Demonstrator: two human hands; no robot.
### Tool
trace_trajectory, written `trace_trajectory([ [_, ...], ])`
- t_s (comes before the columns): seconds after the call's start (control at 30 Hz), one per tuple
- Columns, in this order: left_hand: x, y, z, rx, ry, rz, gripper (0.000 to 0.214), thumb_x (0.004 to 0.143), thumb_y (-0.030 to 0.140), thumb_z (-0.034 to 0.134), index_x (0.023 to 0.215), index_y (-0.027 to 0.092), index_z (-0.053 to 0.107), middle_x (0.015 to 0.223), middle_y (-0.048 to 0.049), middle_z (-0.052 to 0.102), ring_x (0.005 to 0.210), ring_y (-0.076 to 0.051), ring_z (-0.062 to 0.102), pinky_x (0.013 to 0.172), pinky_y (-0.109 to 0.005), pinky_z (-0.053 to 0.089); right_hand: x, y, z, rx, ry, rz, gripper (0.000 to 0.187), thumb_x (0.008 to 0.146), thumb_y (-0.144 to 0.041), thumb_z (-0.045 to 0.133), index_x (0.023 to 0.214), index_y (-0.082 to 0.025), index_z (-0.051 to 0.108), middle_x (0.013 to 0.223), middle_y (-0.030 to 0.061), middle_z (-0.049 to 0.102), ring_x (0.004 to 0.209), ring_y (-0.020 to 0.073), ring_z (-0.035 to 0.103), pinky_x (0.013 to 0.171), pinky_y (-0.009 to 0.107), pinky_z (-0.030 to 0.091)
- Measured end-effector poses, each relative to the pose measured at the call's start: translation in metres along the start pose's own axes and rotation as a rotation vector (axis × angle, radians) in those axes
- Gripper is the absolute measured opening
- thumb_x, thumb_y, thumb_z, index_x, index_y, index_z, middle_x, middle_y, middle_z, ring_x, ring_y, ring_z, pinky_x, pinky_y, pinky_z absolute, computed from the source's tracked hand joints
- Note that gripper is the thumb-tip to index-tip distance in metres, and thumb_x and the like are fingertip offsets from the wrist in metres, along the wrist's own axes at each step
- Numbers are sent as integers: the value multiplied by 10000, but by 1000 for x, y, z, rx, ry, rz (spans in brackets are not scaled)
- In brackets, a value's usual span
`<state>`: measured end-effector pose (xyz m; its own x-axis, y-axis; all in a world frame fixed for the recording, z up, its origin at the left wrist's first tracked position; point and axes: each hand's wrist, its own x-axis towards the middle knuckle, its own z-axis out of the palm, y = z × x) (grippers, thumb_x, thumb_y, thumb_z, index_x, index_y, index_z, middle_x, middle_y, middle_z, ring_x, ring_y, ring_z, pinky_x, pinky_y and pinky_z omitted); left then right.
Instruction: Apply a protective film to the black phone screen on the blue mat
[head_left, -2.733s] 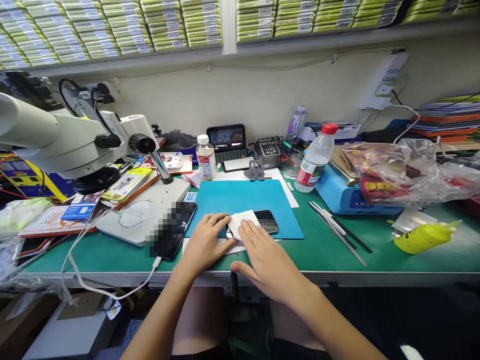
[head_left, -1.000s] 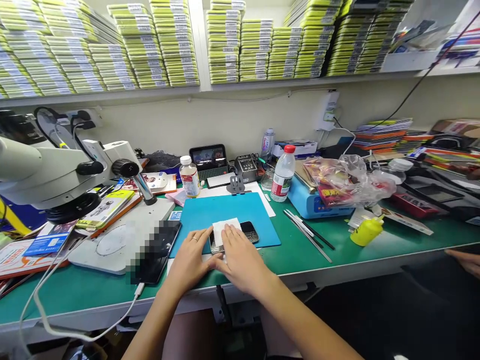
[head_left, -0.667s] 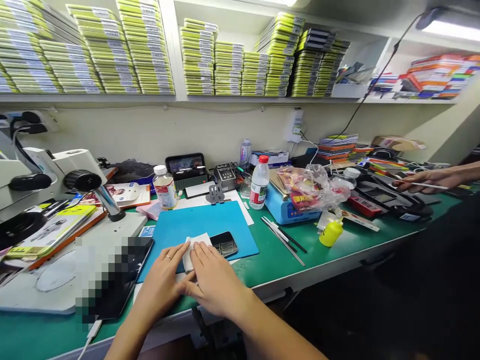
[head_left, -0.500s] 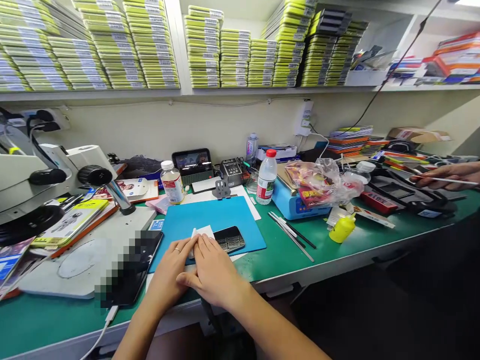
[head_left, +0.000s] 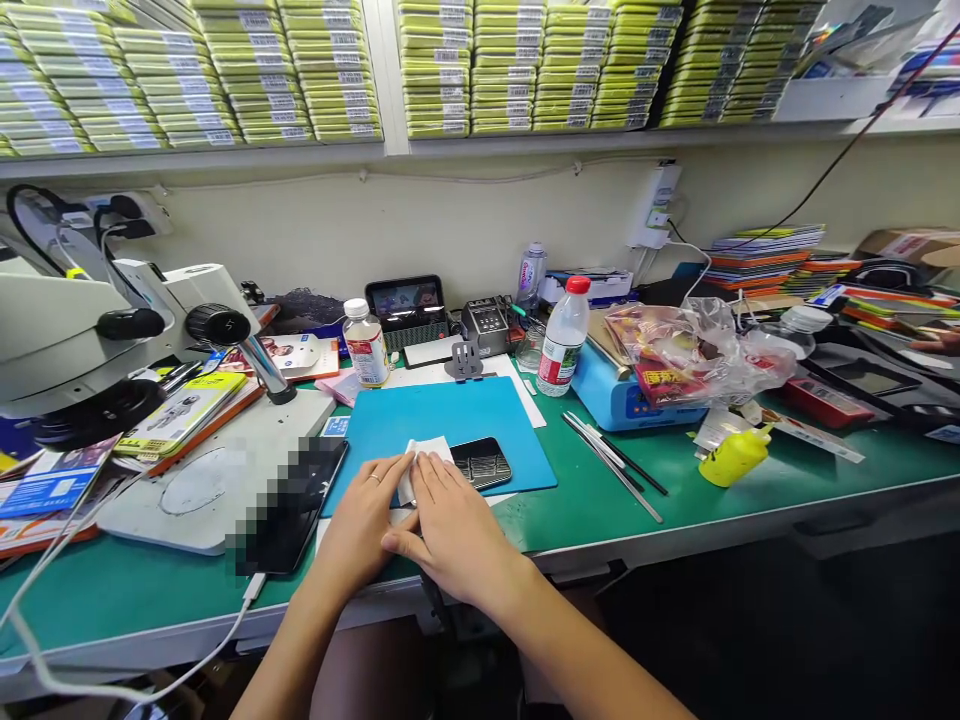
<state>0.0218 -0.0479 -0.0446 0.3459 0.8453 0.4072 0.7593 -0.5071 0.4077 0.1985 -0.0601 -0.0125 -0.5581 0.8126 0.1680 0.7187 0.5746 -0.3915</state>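
A dark smartphone (head_left: 489, 462) lies on the blue mat (head_left: 457, 408); its nearer left end is covered by my hands and a white tissue (head_left: 433, 446). My right hand (head_left: 459, 535) presses the tissue down on the phone, its fingers straight and together, its thumb held apart. My left hand (head_left: 369, 520) is at the phone's left end, fingers close together beside the tissue and thumb partly under my right hand; it seems to hold that end, though the contact is hidden. To the left, a black device (head_left: 292, 515) lies with a white cable plugged in.
A microscope (head_left: 82, 350) stands at left. Two bottles, one white-capped (head_left: 365, 345) and one red-capped (head_left: 562, 340), stand behind the mat. Several thin sticks (head_left: 611, 465) and a yellow squeeze bottle (head_left: 733, 458) lie at right. Another person's hand (head_left: 941, 340) shows at the far right edge.
The view has shifted, so the bench sits farther right in the picture. Both hands stay together over the tissue and phone. The other person's hand has mostly left the view.
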Motion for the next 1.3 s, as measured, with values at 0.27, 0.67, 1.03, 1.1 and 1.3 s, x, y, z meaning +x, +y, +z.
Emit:
trace_trajectory([
  [0.27,0,3,-1,20,8,3,515,931,305,589,1428,217,486,1387,-101,596,1220,-301,547,1039,-466,492,-4,-2,-3,47,-4,11,880,986,-668,314,1538,18,297,1610,233,278,1515,308,215,1254,435,157],
  [0.67,-5,-17,16,52,35,97,501,948,371,552,1431,244,510,1379,-85,611,1202,-303,566,1024,-450,505,-8,-3,-1,81,5,30,884,976,-663,373,1560,-10,250,1621,224,254,1517,304,200,1254,435,157],
  [1.03,-4,-9,10,47,28,42,524,954,422,555,1439,231,507,1369,-92,612,1207,-294,561,1033,-453,507,-12,-7,-4,2,-6,29,828,990,-616,400,1555,-23,280,1618,198,282,1512,295,229,1253,418,184],
  [1.1,-4,-9,10,54,31,55,504,956,417,548,1428,239,527,1362,-92,617,1201,-294,565,1022,-453,515,-12,-7,-4,-10,-2,23,818,994,-606,401,1564,-36,261,1627,185,269,1515,281,222,1253,404,183],
  [1.3,-3,-10,9,61,36,64,476,963,417,550,1415,268,556,1356,-88,620,1181,-290,573,1003,-461,534,-12,-6,-3,7,9,31,804,998,-610,382,1555,-38,286,1624,184,278,1515,277,224,1252,418,179],
])
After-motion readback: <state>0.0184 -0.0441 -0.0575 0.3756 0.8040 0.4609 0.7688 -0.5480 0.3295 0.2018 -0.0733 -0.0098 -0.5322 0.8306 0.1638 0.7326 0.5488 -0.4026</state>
